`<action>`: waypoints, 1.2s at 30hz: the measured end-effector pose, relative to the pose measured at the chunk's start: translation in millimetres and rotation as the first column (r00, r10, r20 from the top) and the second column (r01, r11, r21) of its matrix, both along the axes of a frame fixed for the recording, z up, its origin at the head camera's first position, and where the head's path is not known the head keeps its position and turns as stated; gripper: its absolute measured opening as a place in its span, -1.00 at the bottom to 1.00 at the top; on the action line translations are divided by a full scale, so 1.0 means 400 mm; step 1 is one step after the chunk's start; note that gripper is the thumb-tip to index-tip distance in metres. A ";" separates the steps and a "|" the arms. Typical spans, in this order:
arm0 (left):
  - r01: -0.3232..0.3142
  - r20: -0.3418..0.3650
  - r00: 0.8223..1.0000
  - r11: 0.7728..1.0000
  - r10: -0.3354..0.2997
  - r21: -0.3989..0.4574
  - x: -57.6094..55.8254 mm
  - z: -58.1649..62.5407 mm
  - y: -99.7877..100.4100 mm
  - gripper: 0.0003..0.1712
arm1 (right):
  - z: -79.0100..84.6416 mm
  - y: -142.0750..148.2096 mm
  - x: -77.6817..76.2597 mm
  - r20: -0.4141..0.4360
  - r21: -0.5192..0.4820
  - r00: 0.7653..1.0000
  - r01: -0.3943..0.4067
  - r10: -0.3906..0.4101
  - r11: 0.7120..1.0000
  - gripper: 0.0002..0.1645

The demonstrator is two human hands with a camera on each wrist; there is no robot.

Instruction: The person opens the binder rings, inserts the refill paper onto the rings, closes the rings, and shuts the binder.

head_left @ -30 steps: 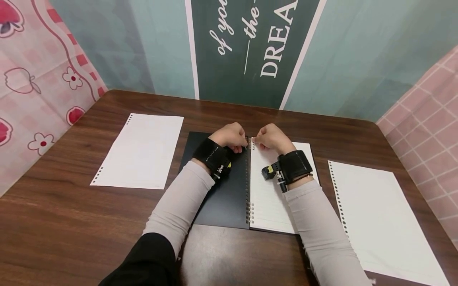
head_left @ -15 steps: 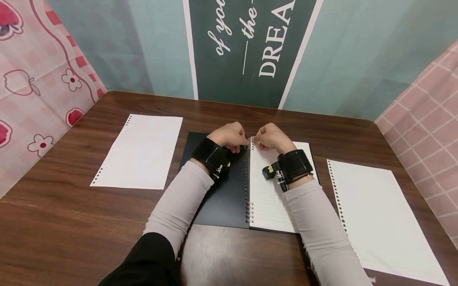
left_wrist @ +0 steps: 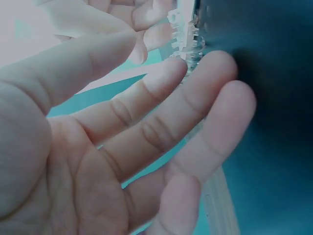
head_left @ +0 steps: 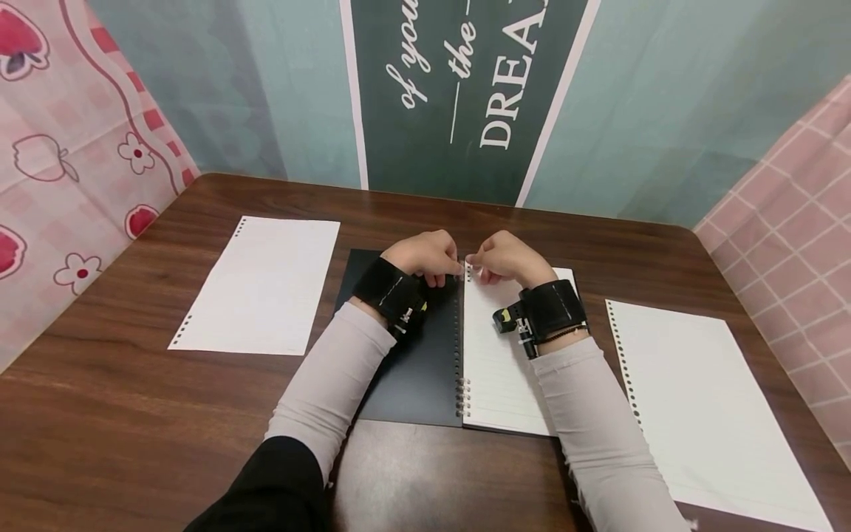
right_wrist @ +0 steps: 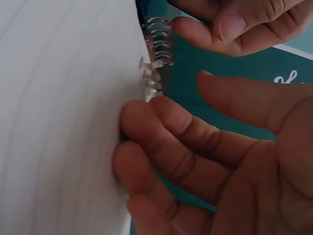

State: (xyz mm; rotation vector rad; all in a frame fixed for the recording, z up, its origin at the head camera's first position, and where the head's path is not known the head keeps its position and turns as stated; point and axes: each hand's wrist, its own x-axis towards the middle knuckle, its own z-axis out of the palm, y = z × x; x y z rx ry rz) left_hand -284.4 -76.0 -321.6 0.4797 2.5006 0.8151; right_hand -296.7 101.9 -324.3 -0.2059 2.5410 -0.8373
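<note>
Head view: we find the ring-bound notebook (head_left: pixel 425 395) spread flat at mid-counter (head_left: pixel 100 421), black cover (head_left: pixel 412 373) to the left, lined pages (head_left: pixel 499 377) to the right. Left hand (head_left: pixel 422 255) and right hand (head_left: pixel 510 258) meet at the top of the binder rings (head_left: pixel 464 399). The right sleeve (head_left: pixel 598 436) overlaps a loose punched sheet (head_left: pixel 705 399); a sideways sweep of that forearm could, we judge, drag the paper. The sheet's lower-left part is hidden and its bottom corner cut off. We cannot make out the uppermost rings behind the fingers, and the left wristband (head_left: pixel 391 295) covers part of the black cover.

Left wrist view: we see the fingers extended toward the rings, thumb apart, the grip holding nothing. Glare washes out the upper left, so we cannot confirm whether the rings nearby are joined or parted.

Right wrist view: we note a loose grip, fingertips against the page edge, thumb clear. Uneven force here could, in our judgement, tear the punched holes or leave rings misaligned. The fingertips hide part of that edge, and blur obscures the ring ends.
</note>
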 end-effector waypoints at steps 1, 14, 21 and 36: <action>0.006 0.001 1.000 1.000 -0.006 -0.001 0.001 0.002 0.000 -0.70 | 0.004 0.000 0.002 -0.002 0.006 1.000 -0.008 0.008 1.000 -0.60; 0.071 0.007 0.997 0.997 -0.071 -0.017 0.010 0.017 0.001 -0.70 | 0.028 -0.008 0.020 -0.016 0.078 0.997 -0.071 0.073 0.994 -0.63; 0.068 -0.005 0.998 0.997 -0.068 -0.043 0.017 0.032 0.000 -0.70 | 0.035 -0.011 0.025 -0.020 0.095 0.996 -0.080 0.082 0.992 -0.62; 0.097 -0.006 0.995 0.994 -0.097 -0.052 0.031 0.053 0.014 -0.70 | 0.064 -0.013 0.035 -0.014 0.077 0.996 -0.092 0.093 0.993 -0.59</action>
